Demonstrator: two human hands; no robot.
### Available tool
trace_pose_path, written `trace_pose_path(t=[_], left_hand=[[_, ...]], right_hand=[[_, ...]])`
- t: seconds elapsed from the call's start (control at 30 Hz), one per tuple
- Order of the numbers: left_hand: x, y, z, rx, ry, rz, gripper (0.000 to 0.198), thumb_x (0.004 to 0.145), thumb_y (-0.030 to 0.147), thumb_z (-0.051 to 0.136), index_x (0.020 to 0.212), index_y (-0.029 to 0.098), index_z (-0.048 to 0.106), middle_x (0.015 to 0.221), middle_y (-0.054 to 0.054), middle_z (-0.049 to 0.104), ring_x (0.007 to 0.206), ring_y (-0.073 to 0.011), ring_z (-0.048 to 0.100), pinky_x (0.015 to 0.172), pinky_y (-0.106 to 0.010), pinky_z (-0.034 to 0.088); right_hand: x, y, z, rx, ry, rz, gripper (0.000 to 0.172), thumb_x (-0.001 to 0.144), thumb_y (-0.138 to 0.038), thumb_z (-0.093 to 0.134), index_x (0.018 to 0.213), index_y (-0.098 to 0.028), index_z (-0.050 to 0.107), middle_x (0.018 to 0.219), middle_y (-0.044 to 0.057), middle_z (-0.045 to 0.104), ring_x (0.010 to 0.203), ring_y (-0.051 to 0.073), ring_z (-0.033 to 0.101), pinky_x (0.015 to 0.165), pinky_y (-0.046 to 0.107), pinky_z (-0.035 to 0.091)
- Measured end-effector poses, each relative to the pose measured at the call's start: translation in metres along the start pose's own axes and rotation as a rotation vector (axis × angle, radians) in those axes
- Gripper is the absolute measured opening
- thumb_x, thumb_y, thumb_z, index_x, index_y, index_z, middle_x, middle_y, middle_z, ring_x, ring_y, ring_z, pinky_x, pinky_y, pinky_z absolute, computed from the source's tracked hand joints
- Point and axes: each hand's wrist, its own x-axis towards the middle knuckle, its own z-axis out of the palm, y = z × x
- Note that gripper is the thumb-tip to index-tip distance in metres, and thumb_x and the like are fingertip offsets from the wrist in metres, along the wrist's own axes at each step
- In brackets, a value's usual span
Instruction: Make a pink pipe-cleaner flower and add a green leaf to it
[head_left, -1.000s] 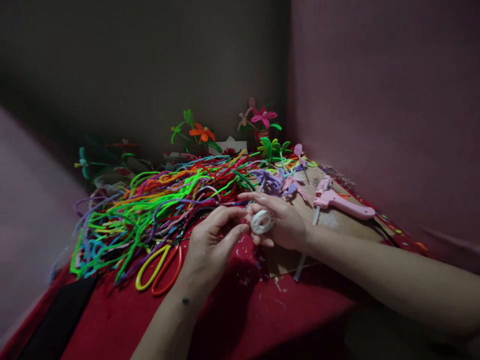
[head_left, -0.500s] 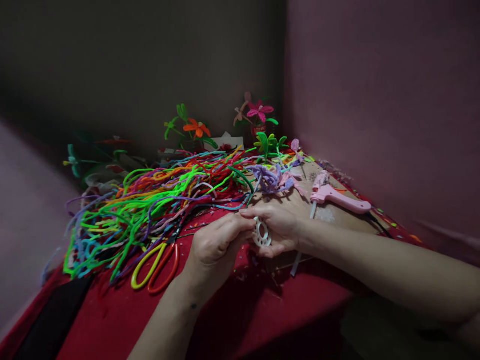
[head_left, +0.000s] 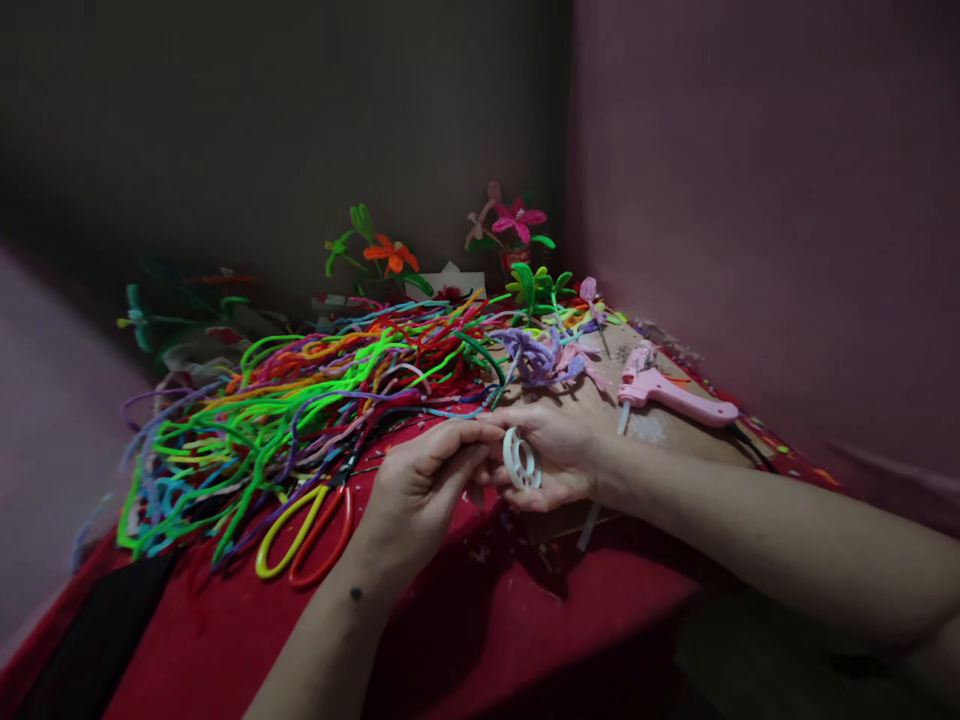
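Observation:
Over the front of the table, a white ring-shaped disc [head_left: 521,460] with holes round its rim stands tilted at the fingers of my right hand [head_left: 559,455]. That hand is curled round the disc, palm partly turned up. Just to the left is my left hand [head_left: 420,475], its thumb and forefinger pinched together close to the disc's edge. Whatever the pinch holds, if anything, is too small or hidden to make out. Fingertips of both hands meet in front of the disc. Behind them lies a bunch of purple fuzzy-wire petals [head_left: 536,355].
A heap of coloured pipe cleaners [head_left: 300,410] spreads on the left, with scissors [head_left: 304,535] at its front. A pink glue gun [head_left: 667,390] lies on a brown board [head_left: 600,420] at right. Pipe-cleaner flowers [head_left: 390,253] stand behind. Red cloth [head_left: 225,640] covers the table.
My left fingers have drawn slightly left off the disc and closed into a pinch. The disc has turned a little in my right hand, and the view has shifted slightly.

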Motion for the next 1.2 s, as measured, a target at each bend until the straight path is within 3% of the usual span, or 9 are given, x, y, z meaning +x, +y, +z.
trace_pose_path(t=[0.2,0.37,0.63,0.83,0.97,1.1,1.2], left_hand=[[-0.002,-0.004,0.0,0.074,0.005,0.097,0.013,0.077,0.022,0.062,0.089,0.02,0.067,0.08,-0.002,0.07,0.07,-0.014,0.064,0.066,-0.022,0.051],[-0.004,-0.012,0.001,0.106,0.01,0.146,0.008,0.079,0.024,0.06,0.081,0.021,0.067,0.073,-0.001,0.069,0.059,-0.0129,0.062,0.056,-0.021,0.049],[-0.005,-0.009,-0.001,0.245,-0.089,0.243,0.01,0.084,0.016,0.053,0.081,0.018,0.062,0.063,0.002,0.063,0.053,-0.0077,0.059,0.053,-0.016,0.045],[-0.004,-0.011,0.003,0.184,-0.105,0.16,0.012,0.086,0.016,0.048,0.08,0.017,0.059,0.061,0.003,0.061,0.052,-0.0071,0.057,0.052,-0.016,0.044],[-0.004,-0.008,0.008,0.018,-0.092,0.057,0.006,0.084,0.019,0.051,0.082,0.016,0.057,0.059,0.002,0.06,0.051,-0.009,0.058,0.052,-0.019,0.047],[-0.004,-0.005,0.013,-0.109,-0.006,-0.088,0.007,0.083,0.022,0.053,0.088,0.018,0.056,0.058,0.003,0.06,0.05,-0.0104,0.06,0.053,-0.02,0.049],[-0.002,-0.001,0.01,-0.224,-0.029,-0.166,0.009,0.084,0.023,0.051,0.09,0.018,0.055,0.057,0.003,0.061,0.049,-0.0113,0.06,0.051,-0.021,0.05]], right_hand=[[0.001,0.0,-0.004,-0.003,0.038,0.063,0.037,0.09,-0.036,0.019,0.078,-0.015,0.047,0.047,0.002,0.057,0.027,0.017,0.052,0.017,0.02,0.032],[0.003,0.002,-0.003,-0.02,0.004,0.069,0.04,0.09,-0.034,0.017,0.069,-0.015,0.045,0.045,0.001,0.055,0.022,0.014,0.046,0.014,0.019,0.027],[0.005,0.006,-0.007,-0.116,0.076,0.076,0.035,0.086,-0.034,0.026,0.072,-0.012,0.05,0.052,0.007,0.061,0.025,0.014,0.049,0.015,0.019,0.026],[0.005,0.008,-0.005,-0.131,0.105,0.1,0.031,0.08,-0.028,0.027,0.071,-0.011,0.051,0.046,0.006,0.059,0.023,0.014,0.046,0.014,0.019,0.025],[0.004,0.008,-0.006,-0.124,0.067,0.08,0.039,0.084,-0.03,0.023,0.071,-0.009,0.053,0.049,0.009,0.061,0.024,0.014,0.048,0.014,0.019,0.026],[0.003,0.007,-0.007,-0.137,0.019,0.1,0.053,0.088,-0.035,0.016,0.065,-0.006,0.054,0.047,0.013,0.06,0.025,0.014,0.049,0.015,0.018,0.028],[0.003,0.005,-0.007,-0.13,-0.042,0.117,0.059,0.09,-0.037,0.011,0.066,-0.005,0.055,0.048,0.014,0.06,0.027,0.014,0.051,0.016,0.018,0.029]])
